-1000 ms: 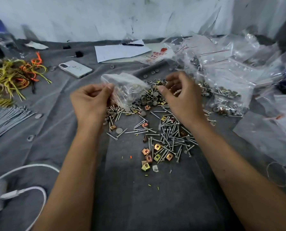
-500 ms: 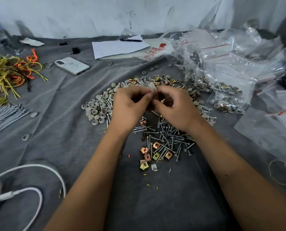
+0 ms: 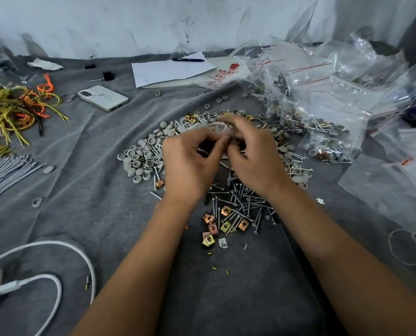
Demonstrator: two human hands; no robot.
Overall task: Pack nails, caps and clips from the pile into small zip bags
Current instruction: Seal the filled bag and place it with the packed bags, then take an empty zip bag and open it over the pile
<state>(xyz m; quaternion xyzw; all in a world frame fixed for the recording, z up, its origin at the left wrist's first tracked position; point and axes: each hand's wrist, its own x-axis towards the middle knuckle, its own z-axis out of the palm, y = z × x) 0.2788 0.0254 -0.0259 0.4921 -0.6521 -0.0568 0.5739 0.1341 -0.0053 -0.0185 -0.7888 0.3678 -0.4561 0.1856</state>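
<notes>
Both hands meet above the middle of the pile, fingers curled: the left hand [image 3: 190, 163] and the right hand [image 3: 255, 156] each pinch a small clear zip bag [image 3: 216, 128] between thumb and fingertips, the bag crumpled between them so that only its top edge shows. What it holds cannot be made out, since the fingers cover most of it. Beneath the hands, on the grey cloth [image 3: 85, 190], lies the pile: grey caps [image 3: 141, 158] mostly to the left and far side, too many to count, nails [image 3: 241, 202] heaped near the wrists, and about six brass-coloured clips [image 3: 213, 227] at the near edge, with more half buried on the far side. To the right, filled bags [image 3: 328, 139] lie stacked among empty ones, their number unclear. Far left sit one phone [image 3: 103, 97] and a tangle of yellow and orange ties [image 3: 12, 110]; a white cable [image 3: 56, 263] loops at the near left.
</notes>
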